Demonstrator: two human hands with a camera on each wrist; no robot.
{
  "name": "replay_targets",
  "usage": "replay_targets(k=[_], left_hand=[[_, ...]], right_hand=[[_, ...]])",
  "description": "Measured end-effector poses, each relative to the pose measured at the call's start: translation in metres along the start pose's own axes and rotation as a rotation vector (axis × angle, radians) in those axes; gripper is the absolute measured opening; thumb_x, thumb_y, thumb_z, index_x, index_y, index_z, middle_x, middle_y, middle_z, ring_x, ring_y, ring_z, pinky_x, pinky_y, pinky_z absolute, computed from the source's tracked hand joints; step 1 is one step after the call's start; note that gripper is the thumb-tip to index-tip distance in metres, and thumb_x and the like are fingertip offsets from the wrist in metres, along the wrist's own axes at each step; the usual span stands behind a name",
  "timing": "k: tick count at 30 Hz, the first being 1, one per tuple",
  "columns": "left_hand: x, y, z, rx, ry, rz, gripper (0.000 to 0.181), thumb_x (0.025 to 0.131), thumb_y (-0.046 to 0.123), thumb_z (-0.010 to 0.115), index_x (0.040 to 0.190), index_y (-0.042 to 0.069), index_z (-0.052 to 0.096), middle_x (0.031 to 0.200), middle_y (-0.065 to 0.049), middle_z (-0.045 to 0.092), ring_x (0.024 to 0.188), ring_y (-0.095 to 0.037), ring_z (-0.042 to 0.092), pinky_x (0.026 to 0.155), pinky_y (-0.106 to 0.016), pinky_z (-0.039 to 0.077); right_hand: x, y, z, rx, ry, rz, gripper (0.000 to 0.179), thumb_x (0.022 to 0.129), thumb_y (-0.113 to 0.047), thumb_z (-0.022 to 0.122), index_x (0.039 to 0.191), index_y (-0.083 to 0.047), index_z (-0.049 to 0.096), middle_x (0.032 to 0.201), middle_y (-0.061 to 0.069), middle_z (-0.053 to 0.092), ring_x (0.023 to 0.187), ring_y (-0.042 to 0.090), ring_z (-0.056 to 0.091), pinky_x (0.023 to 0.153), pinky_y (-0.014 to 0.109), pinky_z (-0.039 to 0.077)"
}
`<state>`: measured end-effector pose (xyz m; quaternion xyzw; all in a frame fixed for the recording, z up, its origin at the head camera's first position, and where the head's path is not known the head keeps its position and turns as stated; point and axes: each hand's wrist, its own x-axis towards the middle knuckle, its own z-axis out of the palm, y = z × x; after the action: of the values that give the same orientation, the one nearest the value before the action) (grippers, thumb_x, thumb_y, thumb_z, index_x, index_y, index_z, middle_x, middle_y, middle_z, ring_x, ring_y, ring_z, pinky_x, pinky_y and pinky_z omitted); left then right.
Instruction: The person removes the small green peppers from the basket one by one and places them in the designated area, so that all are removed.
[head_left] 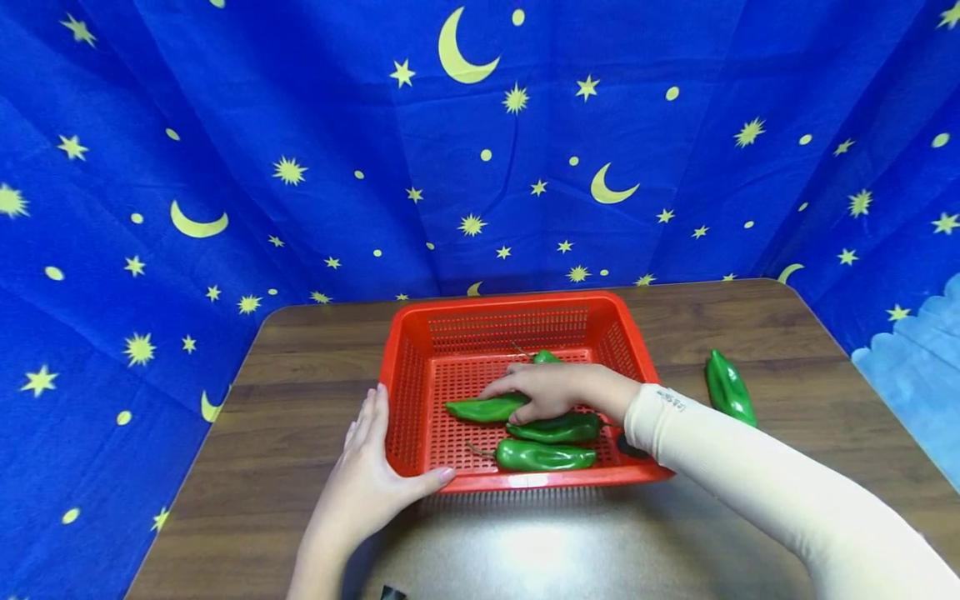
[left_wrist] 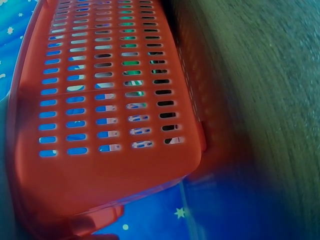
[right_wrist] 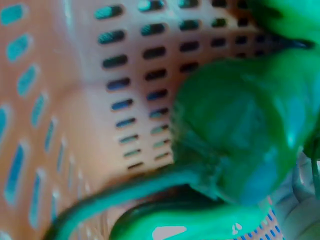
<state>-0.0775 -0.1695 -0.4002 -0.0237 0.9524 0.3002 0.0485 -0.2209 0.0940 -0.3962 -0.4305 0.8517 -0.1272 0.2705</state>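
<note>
Green pepper, one end hidden, is pinched by the right hand; spread left hand touches the basket

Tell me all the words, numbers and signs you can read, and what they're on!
Not one word or number can be read for sure.
Cuff of the cream sleeve on the right arm: small dark print, too small and blurred to read.
Blue curtain: no writing, just yellow moons, stars and dots.
Red basket and green peppers: no letters that I can see.
</note>
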Motion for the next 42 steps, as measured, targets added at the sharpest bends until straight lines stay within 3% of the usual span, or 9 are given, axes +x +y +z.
replay_targets(k=[6, 8, 10, 12, 14, 24, 33, 42], left_hand=[[0.0, 0.0, 0.002, 0.007, 0.008, 0.007, 0.138, 0.063, 0.08, 0.073, 0.161, 0.018, -0.001, 0.168, -0.014, 0.004, 0.151, -0.046, 0.015, 0.117, -0.065, 0.023], [0.0, 0.0, 0.001, 0.008, 0.004, 0.004, 0.138, 0.062, 0.082, 0.071, 0.161, 0.019, -0.002, 0.168, -0.013, 0.004, 0.151, -0.046, 0.014, 0.117, -0.065, 0.022], [0.001, 0.001, 0.001, 0.009, -0.001, 0.002, 0.139, 0.062, 0.084, 0.07, 0.161, 0.019, -0.003, 0.168, -0.012, 0.003, 0.152, -0.045, 0.013, 0.118, -0.064, 0.022], [0.001, 0.002, 0.001, 0.01, -0.003, 0.003, 0.139, 0.061, 0.085, 0.069, 0.16, 0.02, -0.003, 0.168, -0.012, 0.003, 0.152, -0.044, 0.012, 0.118, -0.064, 0.021], [0.002, 0.002, 0.0, 0.01, -0.006, 0.001, 0.139, 0.061, 0.085, 0.069, 0.16, 0.021, -0.004, 0.169, -0.011, 0.002, 0.153, -0.043, 0.012, 0.119, -0.063, 0.02], [0.001, 0.003, -0.001, 0.015, -0.004, 0.01, 0.14, 0.06, 0.087, 0.067, 0.16, 0.021, -0.005, 0.169, -0.01, 0.001, 0.152, -0.044, 0.01, 0.118, -0.064, 0.02], [0.001, 0.001, 0.0, 0.017, 0.019, 0.03, 0.139, 0.062, 0.081, 0.073, 0.161, 0.017, -0.001, 0.168, -0.013, 0.004, 0.151, -0.046, 0.013, 0.119, -0.064, 0.021], [0.0, 0.001, 0.0, 0.024, 0.012, 0.022, 0.139, 0.062, 0.083, 0.071, 0.161, 0.015, 0.001, 0.168, -0.013, 0.002, 0.151, -0.046, 0.013, 0.119, -0.063, 0.02]], right_hand=[[-0.01, -0.001, -0.006, 0.02, 0.033, 0.046, 0.053, 0.097, -0.026, 0.063, 0.148, -0.026, 0.048, 0.148, 0.017, 0.046, 0.14, 0.036, 0.041, 0.113, 0.054, 0.037], [-0.014, -0.001, -0.01, 0.036, 0.06, 0.039, 0.052, 0.097, -0.025, 0.063, 0.147, -0.025, 0.049, 0.141, 0.017, 0.049, 0.131, 0.034, 0.049, 0.108, 0.05, 0.042], [-0.019, -0.001, -0.013, 0.049, 0.101, 0.023, 0.051, 0.097, -0.024, 0.063, 0.146, -0.025, 0.05, 0.125, 0.011, 0.052, 0.111, 0.025, 0.055, 0.096, 0.041, 0.048], [-0.025, -0.002, -0.018, 0.055, 0.15, 0.004, 0.05, 0.097, -0.023, 0.064, 0.145, -0.026, 0.052, 0.111, 0.005, 0.048, 0.092, 0.016, 0.052, 0.083, 0.033, 0.047], [-0.031, -0.002, -0.023, 0.058, 0.203, -0.014, 0.049, 0.097, -0.024, 0.064, 0.144, -0.026, 0.053, 0.11, 0.002, 0.048, 0.089, 0.013, 0.051, 0.08, 0.03, 0.046], [-0.065, -0.011, -0.051, 0.088, 0.37, -0.039, 0.051, 0.096, -0.023, 0.066, 0.145, -0.025, 0.052, 0.115, 0.002, 0.051, 0.09, 0.014, 0.051, 0.079, 0.031, 0.046], [-0.092, -0.009, -0.06, 0.105, 0.418, 0.034, 0.052, 0.097, -0.025, 0.064, 0.147, -0.028, 0.048, 0.117, 0.0, 0.049, 0.087, 0.014, 0.048, 0.072, 0.03, 0.048], [-0.119, 0.007, -0.059, 0.072, 0.48, 0.119, 0.052, 0.098, -0.025, 0.063, 0.147, -0.024, 0.048, 0.118, 0.004, 0.051, 0.089, 0.015, 0.05, 0.076, 0.032, 0.046]])
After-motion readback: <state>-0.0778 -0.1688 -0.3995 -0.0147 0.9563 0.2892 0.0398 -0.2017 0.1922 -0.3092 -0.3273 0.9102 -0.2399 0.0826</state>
